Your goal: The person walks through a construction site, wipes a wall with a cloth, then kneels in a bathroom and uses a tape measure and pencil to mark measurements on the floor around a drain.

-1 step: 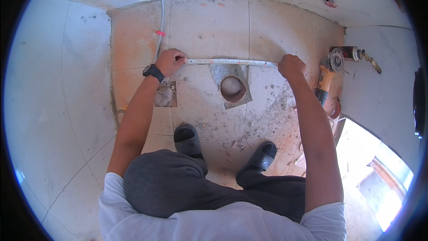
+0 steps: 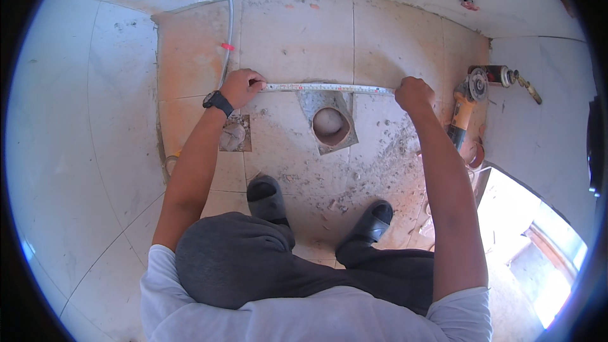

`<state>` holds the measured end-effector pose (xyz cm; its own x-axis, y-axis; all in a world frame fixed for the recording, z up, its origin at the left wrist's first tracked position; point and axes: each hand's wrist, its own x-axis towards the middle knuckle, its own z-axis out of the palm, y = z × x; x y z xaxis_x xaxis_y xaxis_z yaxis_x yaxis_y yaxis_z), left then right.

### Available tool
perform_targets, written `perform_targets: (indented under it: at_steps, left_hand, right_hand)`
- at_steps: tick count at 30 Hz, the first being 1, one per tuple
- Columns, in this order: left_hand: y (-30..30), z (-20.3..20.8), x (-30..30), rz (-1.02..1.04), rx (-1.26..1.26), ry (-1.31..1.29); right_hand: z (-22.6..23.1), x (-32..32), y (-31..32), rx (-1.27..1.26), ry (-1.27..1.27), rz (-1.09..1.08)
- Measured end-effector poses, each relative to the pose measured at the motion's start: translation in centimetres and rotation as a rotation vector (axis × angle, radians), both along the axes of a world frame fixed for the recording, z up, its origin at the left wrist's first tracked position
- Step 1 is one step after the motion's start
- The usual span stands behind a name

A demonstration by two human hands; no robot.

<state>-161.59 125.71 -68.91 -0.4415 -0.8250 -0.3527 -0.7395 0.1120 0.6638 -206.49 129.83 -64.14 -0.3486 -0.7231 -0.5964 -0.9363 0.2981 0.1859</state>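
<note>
A white tape measure (image 2: 326,88) is stretched between my two hands, just beyond a round drain pipe hole (image 2: 330,126) cut into the tiled floor. My left hand (image 2: 242,88), with a black watch at its wrist, pinches the tape's left end. At the tape's other end my right hand (image 2: 415,95) is closed around it; whatever sits inside that fist is hidden. A square cut-out (image 2: 235,134) with a rounded, pale piece in it lies just nearer than my left hand, partly behind the forearm.
An orange angle grinder (image 2: 465,104) lies to the right of my right hand, next to a gas torch (image 2: 503,76). A thin grey hose (image 2: 230,25) runs from the far wall toward my left hand. Grit (image 2: 386,152) covers the floor near my sandals (image 2: 266,197).
</note>
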Motion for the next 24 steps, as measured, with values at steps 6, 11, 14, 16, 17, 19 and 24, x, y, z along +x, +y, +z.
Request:
perform_targets:
  at_steps: [6, 11, 14, 16, 17, 19, 24]
  left_hand:
    - [0.1, 0.2, -0.1, 0.007, -0.014, 0.007]
    - [-0.3, -0.1, -0.2, 0.028, -0.025, -0.006]
    - [-0.4, 0.1, -0.3, 0.006, -0.034, -0.015]
    - [-0.5, 0.9, -0.6, -0.052, -0.047, -0.024]
    - [-0.6, 1.5, -0.8, -0.079, -0.021, -0.060]
    - [-1.0, 3.2, -1.6, -0.143, -0.209, -0.187]
    - [-2.5, 7.8, -5.7, -0.332, -0.338, -0.227]
  right_hand:
    - [-1.1, -0.3, 0.3, -0.047, 0.023, -0.053]
    - [-1.2, -0.3, -0.1, -0.068, 0.019, -0.056]
    - [-0.6, -0.2, -0.2, -0.059, -0.010, -0.049]
    - [-0.1, 0.0, -0.2, -0.060, -0.018, -0.037]
    - [0.1, 0.1, -0.1, -0.060, -0.020, -0.038]
    - [0.4, 0.2, -0.2, -0.053, -0.015, -0.042]
    - [0.6, 0.3, -0.4, -0.045, -0.003, -0.072]
